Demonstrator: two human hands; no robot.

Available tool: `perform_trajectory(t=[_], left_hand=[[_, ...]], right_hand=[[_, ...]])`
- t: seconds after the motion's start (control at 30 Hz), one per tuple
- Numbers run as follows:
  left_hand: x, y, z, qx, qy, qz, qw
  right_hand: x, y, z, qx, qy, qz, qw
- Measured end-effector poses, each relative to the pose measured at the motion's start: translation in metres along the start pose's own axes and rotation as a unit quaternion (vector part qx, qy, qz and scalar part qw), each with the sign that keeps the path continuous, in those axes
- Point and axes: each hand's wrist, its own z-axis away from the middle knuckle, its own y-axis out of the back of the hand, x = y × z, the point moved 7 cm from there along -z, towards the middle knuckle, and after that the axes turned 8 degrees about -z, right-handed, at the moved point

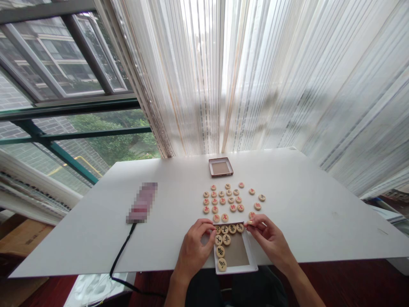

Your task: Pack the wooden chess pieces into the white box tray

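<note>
A shallow white box (252,266) with a brown floor lies at the table's near edge and holds several round wooden chess pieces with black characters (223,240). My left hand (194,247) rests on the box's left wall, fingers curled at its far left corner. My right hand (266,236) pinches the box's far right corner, next to a piece there. Beyond the box, several more pieces with red and black marks (231,198) lie spread on the white table (319,213).
The box's lid (220,166) lies open side up near the table's far edge. A blurred pink oblong object (142,207) lies at the left with a black cable (123,251) running off the near edge. Striped curtains and a window stand behind.
</note>
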Motion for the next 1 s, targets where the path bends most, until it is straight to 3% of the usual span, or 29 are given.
perform_trajectory(t=[0.23,0.57,1.0], left_hand=[[0.000,0.000,0.000,0.006,-0.001,0.001,1.000],[0.002,0.000,0.000,0.001,0.000,0.003,1.000],[0.002,0.001,0.000,0.003,-0.001,-0.002,1.000]], right_hand=[[0.008,0.002,0.001,0.010,-0.044,-0.052,0.998],[0.018,0.006,0.006,0.008,-0.108,-0.023,0.994],[-0.001,0.004,0.000,-0.018,0.017,0.097,0.995]])
